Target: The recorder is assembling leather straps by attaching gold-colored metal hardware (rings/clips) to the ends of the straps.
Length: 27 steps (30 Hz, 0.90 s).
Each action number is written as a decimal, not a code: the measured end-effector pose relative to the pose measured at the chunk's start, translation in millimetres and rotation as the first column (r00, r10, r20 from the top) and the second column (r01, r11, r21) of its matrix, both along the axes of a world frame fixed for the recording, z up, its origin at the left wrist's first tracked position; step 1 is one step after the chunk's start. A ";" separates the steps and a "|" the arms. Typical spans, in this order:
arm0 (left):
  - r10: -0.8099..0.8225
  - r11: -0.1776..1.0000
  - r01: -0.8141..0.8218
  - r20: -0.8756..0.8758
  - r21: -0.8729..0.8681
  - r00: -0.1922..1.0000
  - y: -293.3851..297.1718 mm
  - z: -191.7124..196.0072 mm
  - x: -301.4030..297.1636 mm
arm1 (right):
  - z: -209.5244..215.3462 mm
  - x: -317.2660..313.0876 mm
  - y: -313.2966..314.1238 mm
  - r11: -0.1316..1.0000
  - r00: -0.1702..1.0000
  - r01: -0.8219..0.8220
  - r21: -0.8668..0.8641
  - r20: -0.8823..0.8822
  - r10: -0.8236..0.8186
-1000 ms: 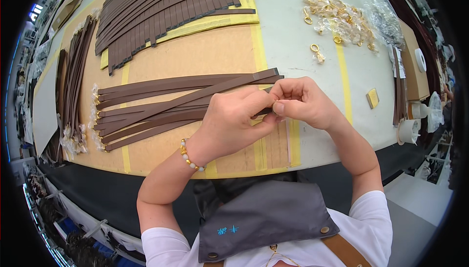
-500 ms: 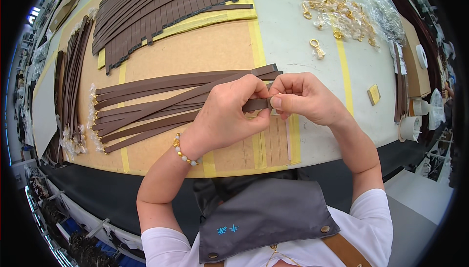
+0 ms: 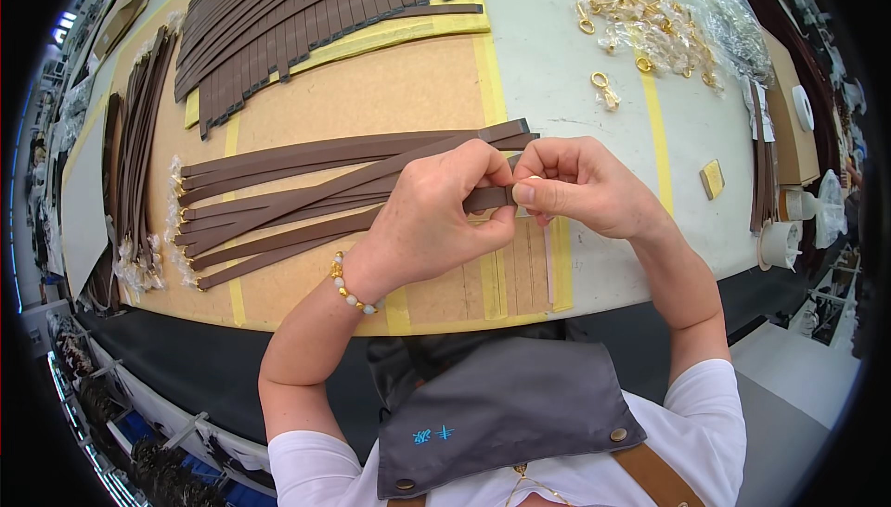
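Observation:
A brown strap [image 3: 487, 198] is pinched between my two hands above the board. My left hand [image 3: 441, 205], with a beaded bracelet on its wrist, closes thumb and fingers on the strap. The thumb and fingertips of my right hand [image 3: 585, 192] press together at the strap's end; what lies right under them is hidden. Just left of my hands lie several brown straps [image 3: 278, 213], their left ends fitted with gold hardware in clear wrapping [image 3: 178, 229].
Unfitted brown straps [image 3: 306, 15] are spread at the far left on a yellow-edged board. Wrapped gold clasps [image 3: 640, 25] are heaped at the far right, with one clasp [image 3: 604, 89] apart. A small yellow block [image 3: 712, 179] sits at right. Another strap bundle [image 3: 144, 154] lies at left.
Nearly nothing differs. My hands keep their pinch on the strap's end, with only a very slight shift of the fingers.

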State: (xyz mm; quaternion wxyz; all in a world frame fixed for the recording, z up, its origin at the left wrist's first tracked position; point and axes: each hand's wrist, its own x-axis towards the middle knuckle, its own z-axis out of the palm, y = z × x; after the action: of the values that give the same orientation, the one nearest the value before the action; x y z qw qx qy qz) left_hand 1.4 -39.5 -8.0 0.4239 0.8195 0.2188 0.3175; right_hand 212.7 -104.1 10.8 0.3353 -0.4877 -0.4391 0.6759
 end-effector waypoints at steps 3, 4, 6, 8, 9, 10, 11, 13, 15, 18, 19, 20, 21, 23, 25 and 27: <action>0.002 1.000 -0.002 -0.003 0.007 1.000 -0.3 -0.3 0.0 | 0.2 0.2 0.4 1.000 1.000 -0.005 0.007 0.000 0.005; 0.003 1.000 -0.003 -0.003 0.007 1.000 -0.5 -0.8 0.1 | 0.1 0.2 0.5 1.000 1.000 -0.008 0.011 -0.001 0.008; 0.000 1.000 0.000 0.006 0.024 1.000 -0.5 -1.4 0.2 | -0.2 0.2 0.5 1.000 1.000 -0.010 0.015 0.003 0.010; 0.000 1.000 0.000 0.007 0.029 1.000 -0.8 -1.6 0.5 | -0.9 0.4 0.1 1.000 1.000 -0.011 0.018 0.008 0.011; -0.001 0.999 0.000 0.007 0.034 1.000 -0.8 -1.6 0.6 | -1.3 0.5 -0.3 0.999 1.000 -0.013 0.031 0.020 0.013; 0.000 0.999 0.000 0.007 0.034 1.000 -0.9 -1.6 0.6 | -1.6 0.4 -0.6 0.999 0.999 -0.016 0.044 0.032 0.015; 0.001 0.999 -0.001 0.007 0.044 1.000 -0.9 -1.5 0.6 | -1.9 0.1 -0.7 0.999 0.999 -0.016 0.044 0.032 0.015; 0.001 0.999 -0.002 0.007 0.054 1.000 -0.7 -1.4 0.5 | -2.5 -1.4 -0.8 0.999 0.999 -0.014 0.053 0.051 0.012; -0.005 0.998 0.006 -0.023 0.056 1.000 -0.4 -1.3 0.1 | -4.4 -3.5 -2.3 0.998 0.998 -0.004 0.067 0.067 0.000; -0.011 0.999 0.011 0.005 0.049 1.000 -1.2 -2.2 1.1 | -7.6 -6.6 -4.3 0.994 0.993 0.005 0.111 0.121 -0.019; -0.010 0.999 0.010 0.005 0.049 1.000 -1.2 -2.8 1.5 | -8.8 -7.3 -4.6 0.990 0.987 0.005 0.139 0.156 -0.027; -0.012 0.999 0.011 0.022 0.041 1.000 -1.0 -3.5 1.8 | -9.9 -7.9 -4.9 0.990 0.987 0.004 0.140 0.157 -0.026; -0.013 0.999 0.012 0.039 0.032 0.999 -0.6 -4.3 2.0 | -10.9 -8.3 -5.1 0.990 0.984 0.012 0.142 0.173 -0.037; -0.016 0.999 0.014 0.051 0.029 0.999 0.1 -5.7 1.3 | -10.5 -8.5 -4.6 0.989 0.981 0.017 0.145 0.189 -0.044; -0.019 1.000 0.017 0.064 0.026 0.998 1.7 -5.4 0.3 | -7.5 -6.9 -4.3 0.994 0.981 -0.017 0.112 0.195 -0.005; -0.033 0.994 0.022 0.097 0.111 0.995 4.1 -2.2 -1.8 | -5.4 -6.6 -3.3 0.996 0.994 -0.015 0.083 0.105 0.006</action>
State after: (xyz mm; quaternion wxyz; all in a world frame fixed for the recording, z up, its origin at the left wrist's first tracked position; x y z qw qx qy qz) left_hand -0.5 -35.4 -10.2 0.3927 0.8280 0.1684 0.3632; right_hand 206.1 -107.4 5.4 0.3284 -0.5057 -0.4866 0.6322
